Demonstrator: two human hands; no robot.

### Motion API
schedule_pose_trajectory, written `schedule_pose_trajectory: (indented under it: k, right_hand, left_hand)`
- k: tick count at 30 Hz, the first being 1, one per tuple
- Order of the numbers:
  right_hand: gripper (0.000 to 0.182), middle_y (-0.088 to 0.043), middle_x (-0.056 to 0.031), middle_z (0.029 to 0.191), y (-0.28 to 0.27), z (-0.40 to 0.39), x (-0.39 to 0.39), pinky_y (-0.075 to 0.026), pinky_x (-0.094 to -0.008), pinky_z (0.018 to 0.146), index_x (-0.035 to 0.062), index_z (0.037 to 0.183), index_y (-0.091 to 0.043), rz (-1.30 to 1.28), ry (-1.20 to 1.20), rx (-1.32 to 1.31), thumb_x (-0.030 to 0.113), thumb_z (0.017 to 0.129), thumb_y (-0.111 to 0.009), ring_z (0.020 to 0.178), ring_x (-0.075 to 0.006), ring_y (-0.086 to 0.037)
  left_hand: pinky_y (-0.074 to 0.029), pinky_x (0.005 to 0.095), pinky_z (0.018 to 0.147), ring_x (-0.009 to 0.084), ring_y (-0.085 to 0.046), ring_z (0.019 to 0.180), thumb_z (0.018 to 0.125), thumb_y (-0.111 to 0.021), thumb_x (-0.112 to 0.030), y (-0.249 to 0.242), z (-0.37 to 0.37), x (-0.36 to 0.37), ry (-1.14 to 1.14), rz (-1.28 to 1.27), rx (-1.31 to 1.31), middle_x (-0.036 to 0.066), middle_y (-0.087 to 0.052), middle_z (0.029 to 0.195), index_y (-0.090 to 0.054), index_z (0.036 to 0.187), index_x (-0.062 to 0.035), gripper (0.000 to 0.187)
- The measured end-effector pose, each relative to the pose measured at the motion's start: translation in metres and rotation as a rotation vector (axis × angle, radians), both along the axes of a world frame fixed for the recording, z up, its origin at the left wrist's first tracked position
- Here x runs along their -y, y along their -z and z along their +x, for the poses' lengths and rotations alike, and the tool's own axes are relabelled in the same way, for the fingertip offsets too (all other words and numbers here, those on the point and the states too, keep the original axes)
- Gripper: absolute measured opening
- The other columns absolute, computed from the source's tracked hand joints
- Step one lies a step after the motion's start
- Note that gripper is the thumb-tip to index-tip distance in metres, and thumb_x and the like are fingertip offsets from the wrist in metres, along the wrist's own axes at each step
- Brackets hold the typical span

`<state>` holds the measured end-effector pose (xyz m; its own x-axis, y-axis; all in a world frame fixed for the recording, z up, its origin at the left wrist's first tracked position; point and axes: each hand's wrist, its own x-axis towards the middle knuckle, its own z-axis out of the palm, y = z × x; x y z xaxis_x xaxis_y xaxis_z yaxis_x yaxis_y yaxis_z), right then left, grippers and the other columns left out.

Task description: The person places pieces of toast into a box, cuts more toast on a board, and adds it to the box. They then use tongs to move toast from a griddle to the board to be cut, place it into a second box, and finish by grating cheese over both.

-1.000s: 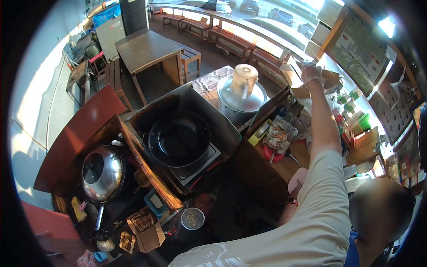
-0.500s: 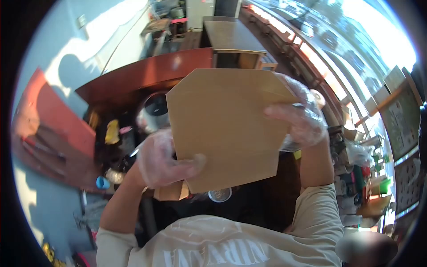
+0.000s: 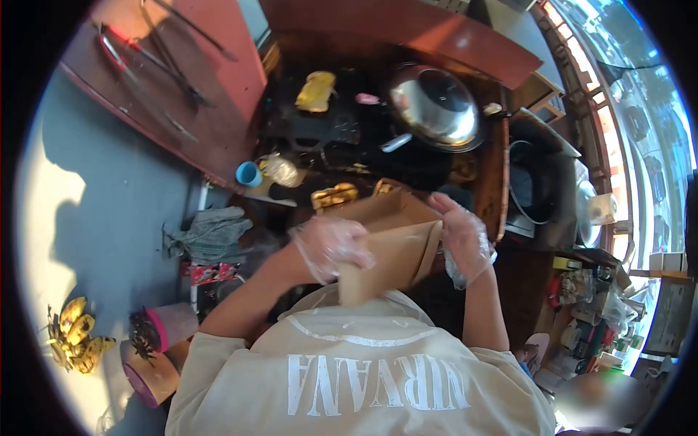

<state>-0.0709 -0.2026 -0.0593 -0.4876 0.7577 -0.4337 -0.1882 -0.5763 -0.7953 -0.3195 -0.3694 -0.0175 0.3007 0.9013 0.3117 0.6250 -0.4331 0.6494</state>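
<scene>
Half a second earlier the brown paper box (image 3: pixel 385 247) had been held up flat, close before the camera, hiding most of the stall; now it sat lower, near the chest, and its flaps had been spread so that it stood partly opened into a box shape. The view had swung as well, so that the counter lay above the hands instead of behind the sheet.

The left hand (image 3: pixel 331 247), in a thin clear glove, was curled shut on the near left edge of the box, fingers wrapped over the top of the panel. The right hand (image 3: pixel 462 240), gloved the same way, was half open, its fingers spread against the right flap and its thumb at the fold; it pressed on the box rather than clasping it fully.

Just beyond the box lay some golden fried pieces (image 3: pixel 334 195) on the dark counter. Farther out stood a steel wok lid (image 3: pixel 435 107), a yellow cloth (image 3: pixel 316 91) and a small blue cup (image 3: pixel 248 174). At the right was a black wok (image 3: pixel 531 190). On the ground at the far left lay a bunch of bananas (image 3: pixel 75 334).
</scene>
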Motion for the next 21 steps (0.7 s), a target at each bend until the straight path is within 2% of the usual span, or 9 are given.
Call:
schedule_pose_trajectory:
  k: [2,4,8,10,14,16,18,20,21]
  right_hand:
    - [0.035,-0.059,-0.0209,0.124,0.033,-0.005,0.005,-0.043,-0.0368,0.101,0.0021,0.108,-0.067,-0.078,-0.164,0.140,0.015,0.076,-0.071,0.120,-0.0317,-0.054]
    - [0.033,-0.066,-0.0102,0.108,0.098,0.001,0.001,-0.052,-0.0359,0.086,-0.0042,0.111,-0.061,0.255,-0.562,0.379,0.010,0.082,-0.060,0.095,-0.0211,-0.064]
    - [0.022,-0.065,-0.0061,0.088,0.106,-0.004,0.025,-0.048,-0.0299,0.072,-0.0005,0.099,-0.066,0.601,-0.472,0.707,0.011,0.081,-0.060,0.081,-0.0153,-0.061]
    - [0.017,-0.063,-0.0043,0.081,0.096,-0.003,0.033,-0.045,-0.0293,0.067,0.0009,0.092,-0.067,0.329,-0.181,0.882,0.011,0.080,-0.059,0.075,-0.0137,-0.058]
    - [0.015,-0.062,-0.0033,0.078,0.072,0.051,0.045,-0.045,-0.0298,0.065,0.0020,0.089,-0.066,0.274,-0.079,0.953,0.009,0.079,-0.058,0.070,-0.0139,-0.057]
    - [0.016,-0.063,-0.0033,0.078,0.049,0.056,0.055,-0.046,-0.0301,0.064,0.0023,0.089,-0.066,0.182,-0.031,0.991,0.009,0.078,-0.058,0.070,-0.0142,-0.057]
    - [0.016,-0.063,-0.0029,0.078,0.037,0.064,0.064,-0.047,-0.0307,0.062,0.0030,0.090,-0.067,0.036,0.076,0.938,0.008,0.077,-0.058,0.072,-0.0146,-0.059]
    - [0.017,-0.064,-0.0031,0.082,0.035,0.088,0.066,-0.050,-0.0319,0.062,0.0039,0.092,-0.066,-0.011,0.090,0.930,0.008,0.076,-0.061,0.074,-0.0160,-0.062]
    - [0.018,-0.064,-0.0032,0.083,0.044,0.100,0.065,-0.051,-0.0328,0.063,0.0045,0.093,-0.066,0.000,0.105,0.932,0.007,0.076,-0.062,0.075,-0.0167,-0.063]
  left_hand:
    - [-0.052,0.0396,0.075,0.0266,-0.067,0.083,0.076,-0.070,-0.017,0.037,-0.002,0.009,-0.029,0.046,-0.041,0.010,-0.068,0.096,-0.074,0.088,-0.0170,0.012]
    - [-0.052,0.0412,0.075,0.0286,-0.066,0.084,0.076,-0.069,-0.018,0.056,-0.008,0.015,-0.047,0.095,-0.081,0.010,-0.068,0.095,-0.074,0.092,-0.0187,0.017]
    - [-0.054,0.0407,0.077,0.0305,-0.064,0.086,0.078,-0.066,-0.022,0.073,-0.034,0.016,0.237,0.181,-0.123,0.011,-0.066,0.098,-0.066,0.105,-0.0108,0.030]
    - [-0.053,0.0429,0.081,0.0327,-0.063,0.088,0.076,-0.065,-0.014,0.085,-0.065,0.020,-0.048,0.161,0.502,0.013,-0.064,0.105,-0.062,0.113,-0.0088,0.038]
    - [-0.042,0.0469,0.103,0.0325,-0.054,0.119,0.078,-0.057,-0.003,0.246,-0.156,0.033,-0.530,-0.278,-0.296,0.018,-0.059,0.124,-0.052,0.130,-0.0071,0.053]
    - [-0.028,0.0437,0.116,0.0315,-0.042,0.135,0.090,-0.046,-0.010,0.299,-0.184,0.031,-0.405,-0.349,-0.706,0.021,-0.043,0.144,-0.041,0.142,-0.0033,0.053]
    - [-0.036,0.0441,0.110,0.0333,-0.049,0.127,0.092,-0.043,-0.010,0.343,-0.190,0.024,-0.483,-0.263,-0.710,0.021,-0.052,0.135,-0.048,0.134,-0.0019,0.043]
    - [-0.043,0.0449,0.101,0.0349,-0.057,0.115,0.095,-0.043,-0.012,0.318,-0.184,-0.003,-0.506,-0.451,-0.668,0.020,-0.061,0.121,-0.058,0.123,-0.0026,0.033]
    - [-0.046,0.0458,0.093,0.0353,-0.061,0.104,0.095,-0.043,-0.013,0.333,-0.186,-0.002,-0.552,-0.276,-0.684,0.018,-0.065,0.109,-0.063,0.111,-0.0026,0.027]
